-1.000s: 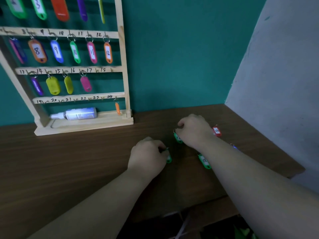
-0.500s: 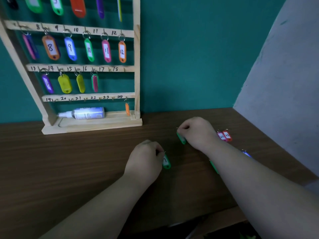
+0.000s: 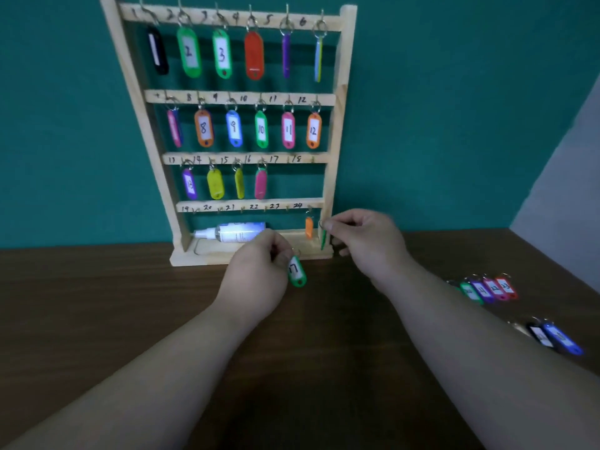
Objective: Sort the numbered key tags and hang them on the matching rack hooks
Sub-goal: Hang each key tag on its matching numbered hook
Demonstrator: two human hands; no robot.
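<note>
The rack (image 3: 342, 92) stands on the table (image 3: 97, 319) at my twelve o'clock, the wall behind it and a bottle (image 3: 238, 232) lying on its base. My left hand (image 3: 256, 280) holds tag 17 (image 3: 296, 271) before that base. My right hand (image 3: 367, 241), at the left's one o'clock, holds a second tag (image 3: 323, 238) beside the rack's right post. At my two o'clock lie four loose tags (image 3: 488, 290), with a nearer pair (image 3: 552, 337) at three.

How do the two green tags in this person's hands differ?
The 17 tag in the left hand faces the camera, number readable; the edge-on tag in the right hand hides its number. The 17 tag hangs lower in view than the edge-on tag. Both are green.
</note>
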